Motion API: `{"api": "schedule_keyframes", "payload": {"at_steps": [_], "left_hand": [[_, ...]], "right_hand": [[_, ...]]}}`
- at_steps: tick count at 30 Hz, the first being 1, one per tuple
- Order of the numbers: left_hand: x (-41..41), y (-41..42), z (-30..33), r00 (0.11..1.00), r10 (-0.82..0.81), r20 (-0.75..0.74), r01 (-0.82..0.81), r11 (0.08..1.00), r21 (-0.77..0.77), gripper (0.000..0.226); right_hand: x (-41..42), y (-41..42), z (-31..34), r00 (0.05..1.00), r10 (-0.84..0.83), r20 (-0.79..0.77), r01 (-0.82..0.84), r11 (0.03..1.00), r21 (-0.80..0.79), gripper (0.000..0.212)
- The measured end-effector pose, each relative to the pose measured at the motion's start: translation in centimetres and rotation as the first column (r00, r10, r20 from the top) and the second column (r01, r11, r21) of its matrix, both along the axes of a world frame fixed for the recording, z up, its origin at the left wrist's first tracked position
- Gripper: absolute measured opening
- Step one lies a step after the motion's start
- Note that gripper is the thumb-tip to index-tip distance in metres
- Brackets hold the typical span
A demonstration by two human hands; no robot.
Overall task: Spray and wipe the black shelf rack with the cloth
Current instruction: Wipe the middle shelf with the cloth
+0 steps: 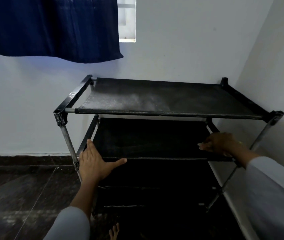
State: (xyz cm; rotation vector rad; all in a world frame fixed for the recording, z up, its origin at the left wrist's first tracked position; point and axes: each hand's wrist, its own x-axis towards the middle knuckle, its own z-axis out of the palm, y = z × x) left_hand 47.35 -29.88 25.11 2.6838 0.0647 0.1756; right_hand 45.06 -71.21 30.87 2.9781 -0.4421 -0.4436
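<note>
My left hand (pixel 94 163) lies flat with fingers straight and thumb spread, pressing the front left edge of the black shelf rack (pixel 163 101)'s second tier. My right hand (pixel 222 144) rests on that tier's right side, fingers curled; whether they hold a cloth I cannot tell. The rack stands in a white wall corner, its top tier dusty. A dark blue curtain (pixel 51 26) hangs above the rack's left. No writing is readable.

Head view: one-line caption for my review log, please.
Both hands, left hand flat and right hand curled, rest on the dusty black fabric shelf rack's second tier.
</note>
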Motion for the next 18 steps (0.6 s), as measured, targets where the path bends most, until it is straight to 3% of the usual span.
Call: {"api": "schedule_keyframes", "payload": {"at_steps": [5, 10, 14, 18], "left_hand": [[-0.1, 0.0, 0.1, 1.0, -0.01, -0.023, 0.01, 1.0, -0.016, 0.149], [-0.4, 0.0, 0.6, 0.997, -0.064, -0.039, 0.06, 0.993, -0.098, 0.137], [-2.3, 0.8, 0.2, 0.992, -0.128, 0.008, 0.126, 0.969, -0.213, 0.115], [-5.6, 1.9, -1.1, 0.978, -0.21, 0.003, 0.206, 0.955, -0.213, 0.103]], "right_hand": [[-1.2, -0.3, -0.4, 0.996, -0.043, 0.075, 0.037, 0.997, 0.072, 0.056], [-2.4, -0.1, 0.5, 0.992, -0.074, 0.1, 0.034, 0.937, 0.348, 0.048], [-4.6, 1.2, -0.2, 0.932, -0.188, 0.31, -0.079, 0.729, 0.68, 0.046], [-7.1, 3.3, -1.0, 0.881, -0.369, 0.296, -0.095, 0.475, 0.875, 0.043]]}}
